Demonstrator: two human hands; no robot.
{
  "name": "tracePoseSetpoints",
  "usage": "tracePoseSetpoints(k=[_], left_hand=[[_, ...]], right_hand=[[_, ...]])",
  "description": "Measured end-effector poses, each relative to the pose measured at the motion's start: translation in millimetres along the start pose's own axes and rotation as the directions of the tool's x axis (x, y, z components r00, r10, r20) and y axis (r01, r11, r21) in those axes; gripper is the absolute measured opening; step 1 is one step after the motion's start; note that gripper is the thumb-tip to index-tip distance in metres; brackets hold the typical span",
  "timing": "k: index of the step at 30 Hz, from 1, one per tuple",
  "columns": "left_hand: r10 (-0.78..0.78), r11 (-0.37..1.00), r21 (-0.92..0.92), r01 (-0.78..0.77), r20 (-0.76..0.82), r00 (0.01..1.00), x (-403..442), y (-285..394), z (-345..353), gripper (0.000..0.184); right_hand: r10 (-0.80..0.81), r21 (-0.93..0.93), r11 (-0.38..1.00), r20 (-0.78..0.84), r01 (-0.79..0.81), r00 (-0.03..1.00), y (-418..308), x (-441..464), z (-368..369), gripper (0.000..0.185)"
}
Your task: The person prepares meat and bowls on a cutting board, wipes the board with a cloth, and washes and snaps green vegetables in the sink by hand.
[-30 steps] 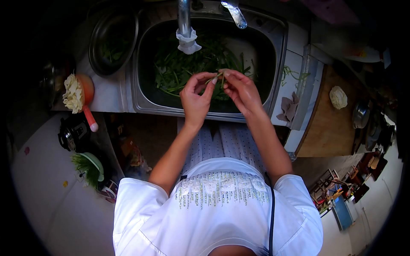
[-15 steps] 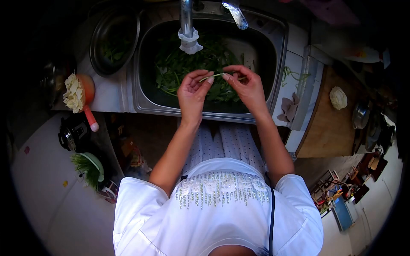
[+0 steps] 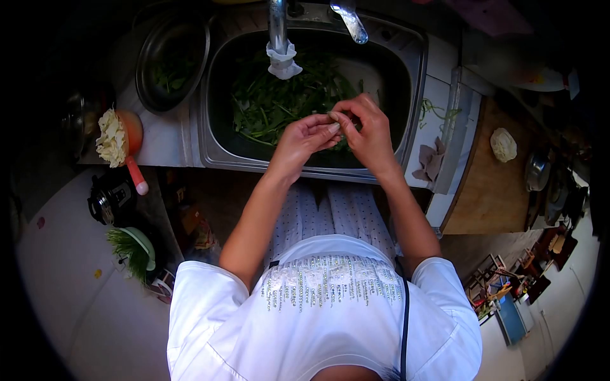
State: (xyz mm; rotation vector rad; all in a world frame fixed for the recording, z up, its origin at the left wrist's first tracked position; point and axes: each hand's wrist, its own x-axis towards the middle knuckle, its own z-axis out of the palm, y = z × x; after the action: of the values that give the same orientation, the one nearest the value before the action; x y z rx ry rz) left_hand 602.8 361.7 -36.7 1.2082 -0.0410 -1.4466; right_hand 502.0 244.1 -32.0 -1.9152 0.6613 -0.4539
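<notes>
Over the front of the steel sink (image 3: 254, 166), my left hand (image 3: 302, 145) and my right hand (image 3: 367, 134) meet at the fingertips, both pinched closed. A thin green stem is between them, now mostly hidden by my fingers. Below and beyond my hands, a heap of leafy greens (image 3: 267, 105) lies in the basin. A faucet (image 3: 277, 28) with a white cloth-like wrap (image 3: 283, 62) on its spout hangs above the greens.
A dark metal bowl (image 3: 145, 76) with some greens stands left of the sink. Further left is an orange ladle-like scoop (image 3: 133, 136) with pale leaves (image 3: 111, 141). On the right are loose stems (image 3: 438, 114), a grey rag (image 3: 431, 160) and a cabbage (image 3: 503, 145) on a wooden board (image 3: 470, 203).
My hands have come closer together, the left moving right and slightly down. The stem that stretched visibly between them is now mostly covered by fingers.
</notes>
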Motion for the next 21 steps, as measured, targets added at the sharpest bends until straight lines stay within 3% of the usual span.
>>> tracePoseSetpoints(k=[6,8,12,17,19,21], left_hand=[[0.011,0.999,-0.036,-0.012,-0.022,1.0,2.6,-10.0,-4.3,0.022],[0.024,0.997,-0.065,-0.028,-0.059,0.998,2.5,-8.2,-5.9,0.021],[0.071,0.99,-0.113,-0.085,-0.122,0.99,2.7,0.1,-11.5,0.018],[0.138,0.99,0.009,-0.137,-0.13,0.982,5.7,-5.0,-24.5,0.014],[0.165,0.985,0.081,-0.153,-0.155,0.974,6.6,-7.8,-24.4,0.012],[0.169,0.983,0.101,-0.155,-0.144,0.975,7.2,-9.8,-24.2,0.011]], right_hand=[[0.031,-0.024,0.999,0.026,-0.03,0.999,-4.3,-4.9,-7.4,0.007],[0.161,0.089,0.982,0.072,-0.167,0.984,-6.8,-7.5,-13.7,0.006],[0.196,0.146,0.966,0.124,-0.214,0.973,3.7,-15.7,-37.1,0.005],[0.217,0.174,0.963,-0.051,-0.205,0.975,19.8,-30.6,-93.6,0.005],[0.422,0.307,0.884,-0.201,-0.352,0.884,20.8,-35.8,-121.2,0.007],[0.422,0.357,0.878,-0.26,-0.319,0.869,31.3,-40.6,-144.1,0.008]])
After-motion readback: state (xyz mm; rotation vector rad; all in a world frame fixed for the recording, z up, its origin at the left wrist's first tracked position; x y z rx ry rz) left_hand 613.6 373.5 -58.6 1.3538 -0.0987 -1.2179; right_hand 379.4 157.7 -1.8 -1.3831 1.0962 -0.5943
